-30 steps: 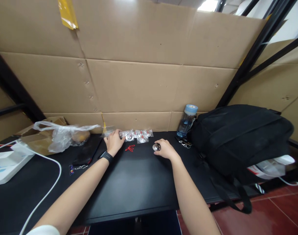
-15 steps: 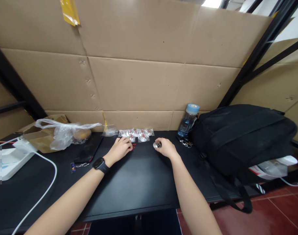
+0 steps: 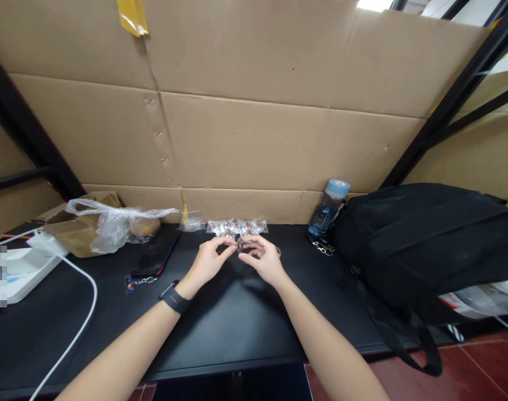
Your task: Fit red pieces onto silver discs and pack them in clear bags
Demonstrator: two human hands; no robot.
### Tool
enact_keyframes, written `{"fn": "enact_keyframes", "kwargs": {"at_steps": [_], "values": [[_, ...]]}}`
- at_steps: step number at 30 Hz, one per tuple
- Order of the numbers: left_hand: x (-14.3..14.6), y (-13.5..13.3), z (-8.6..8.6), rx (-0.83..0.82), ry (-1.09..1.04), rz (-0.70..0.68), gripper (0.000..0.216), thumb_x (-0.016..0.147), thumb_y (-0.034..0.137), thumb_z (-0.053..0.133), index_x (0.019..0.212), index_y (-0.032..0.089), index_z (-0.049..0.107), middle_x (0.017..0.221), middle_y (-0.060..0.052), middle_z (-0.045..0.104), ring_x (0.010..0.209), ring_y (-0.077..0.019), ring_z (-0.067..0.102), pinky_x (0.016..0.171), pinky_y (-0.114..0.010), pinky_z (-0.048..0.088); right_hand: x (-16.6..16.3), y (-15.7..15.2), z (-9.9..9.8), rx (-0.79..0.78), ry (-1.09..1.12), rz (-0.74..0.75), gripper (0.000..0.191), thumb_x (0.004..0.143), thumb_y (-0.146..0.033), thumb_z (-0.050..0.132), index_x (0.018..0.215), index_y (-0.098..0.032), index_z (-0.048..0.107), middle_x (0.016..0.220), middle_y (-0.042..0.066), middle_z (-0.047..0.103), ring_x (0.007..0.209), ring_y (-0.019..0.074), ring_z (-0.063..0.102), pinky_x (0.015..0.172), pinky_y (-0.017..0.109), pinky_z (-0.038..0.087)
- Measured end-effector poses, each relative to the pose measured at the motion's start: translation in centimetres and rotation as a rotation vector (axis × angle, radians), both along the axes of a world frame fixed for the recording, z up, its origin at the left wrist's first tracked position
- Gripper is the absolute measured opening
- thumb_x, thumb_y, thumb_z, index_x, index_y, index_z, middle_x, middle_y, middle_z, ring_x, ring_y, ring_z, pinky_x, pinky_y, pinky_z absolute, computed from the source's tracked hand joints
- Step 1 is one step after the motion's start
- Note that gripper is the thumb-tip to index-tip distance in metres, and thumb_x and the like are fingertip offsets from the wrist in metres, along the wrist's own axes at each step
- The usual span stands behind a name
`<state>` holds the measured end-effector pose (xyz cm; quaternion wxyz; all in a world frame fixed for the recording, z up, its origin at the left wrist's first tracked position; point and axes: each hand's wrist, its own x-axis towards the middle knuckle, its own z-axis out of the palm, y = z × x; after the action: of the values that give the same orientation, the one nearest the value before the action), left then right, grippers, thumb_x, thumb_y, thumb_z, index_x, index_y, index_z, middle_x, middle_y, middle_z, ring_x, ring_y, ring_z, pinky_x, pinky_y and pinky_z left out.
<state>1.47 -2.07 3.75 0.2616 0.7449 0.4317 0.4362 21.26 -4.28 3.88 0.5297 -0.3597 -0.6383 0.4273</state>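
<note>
My left hand (image 3: 212, 259) is closed over the desk, thumb and forefinger pinched, with a thin red cord (image 3: 221, 251) showing at its fingers. My right hand (image 3: 264, 260) grips a small round shiny metal disc (image 3: 239, 245) between thumb and fingers, tilted on edge. The tips of both hands almost meet around the disc. Past the right knuckles, the rim of another small round piece (image 3: 279, 252) peeks out, mostly hidden. Just behind the hands lie several small clear packets (image 3: 254, 226) with silver and red contents.
On the left are a clear plastic bag (image 3: 112, 228), a dark pouch (image 3: 153, 256) with a keyring, and a white power strip (image 3: 24, 273) with its cable. A blue-lidded bottle (image 3: 326, 209) and a black backpack (image 3: 424, 239) stand right. Cardboard (image 3: 254, 139) walls the back.
My right hand has moved left with the disc, towards my left hand. My left hand has lifted and turned inward with the red cord. The view has shifted slightly.
</note>
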Motion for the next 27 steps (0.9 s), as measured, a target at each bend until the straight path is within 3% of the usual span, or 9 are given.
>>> {"fn": "enact_keyframes", "kwargs": {"at_steps": [5, 12, 17, 22, 27], "values": [[0.7, -0.7, 0.3, 0.067, 0.104, 0.013, 0.014, 0.094, 0.033, 0.057, 0.092, 0.024, 0.069, 0.101, -0.003, 0.070, 0.103, -0.0224, 0.063, 0.093, -0.036, 0.046, -0.2, -0.1, -0.2, -0.021, 0.041, 0.028, 0.040, 0.073, -0.035, 0.083, 0.107, -0.023, 0.066, 0.119, 0.009, 0.071, 0.103, 0.0237, 0.069, 0.076, 0.031, 0.058], [1.1, -1.7, 0.6, 0.133, 0.243, 0.209, 0.011, 0.090, 0.028, 0.060, 0.093, 0.026, 0.071, 0.116, -0.007, 0.060, 0.116, -0.0281, 0.052, 0.098, -0.046, 0.038, -0.4, 0.0, -0.5, -0.046, 0.024, 0.007, 0.035, 0.070, -0.038, 0.085, 0.096, -0.021, 0.069, 0.121, 0.011, 0.071, 0.104, 0.0250, 0.070, 0.077, 0.032, 0.059], [1.4, -2.0, 0.6, 0.153, 0.269, 0.234, 0.009, 0.089, 0.029, 0.061, 0.090, 0.026, 0.070, 0.119, -0.007, 0.059, 0.118, -0.0296, 0.050, 0.095, -0.046, 0.038, -0.4, 0.3, -0.7, -0.109, 0.052, -0.009, 0.037, 0.064, -0.040, 0.088, 0.090, -0.019, 0.072, 0.117, 0.011, 0.072, 0.097, 0.0249, 0.072, 0.083, 0.036, 0.060], [1.2, -1.7, 0.1, 0.168, 0.259, 0.203, 0.010, 0.090, 0.033, 0.063, 0.088, 0.027, 0.071, 0.118, -0.005, 0.058, 0.118, -0.0290, 0.051, 0.097, -0.046, 0.037, -0.1, 0.6, -1.1, -0.116, 0.046, -0.018, 0.025, 0.079, -0.043, 0.077, 0.085, -0.019, 0.073, 0.121, 0.009, 0.068, 0.100, 0.0229, 0.070, 0.090, 0.037, 0.058], [1.1, -1.4, -0.1, 0.131, 0.185, 0.123, 0.021, 0.098, 0.032, 0.050, 0.112, 0.030, 0.066, 0.126, -0.005, 0.057, 0.122, -0.0251, 0.050, 0.102, -0.044, 0.038, 0.2, 0.2, -0.6, 0.052, -0.276, -0.097, 0.016, 0.090, -0.034, 0.064, 0.085, -0.020, 0.069, 0.119, 0.009, 0.059, 0.107, 0.0221, 0.063, 0.079, 0.030, 0.056]]}}
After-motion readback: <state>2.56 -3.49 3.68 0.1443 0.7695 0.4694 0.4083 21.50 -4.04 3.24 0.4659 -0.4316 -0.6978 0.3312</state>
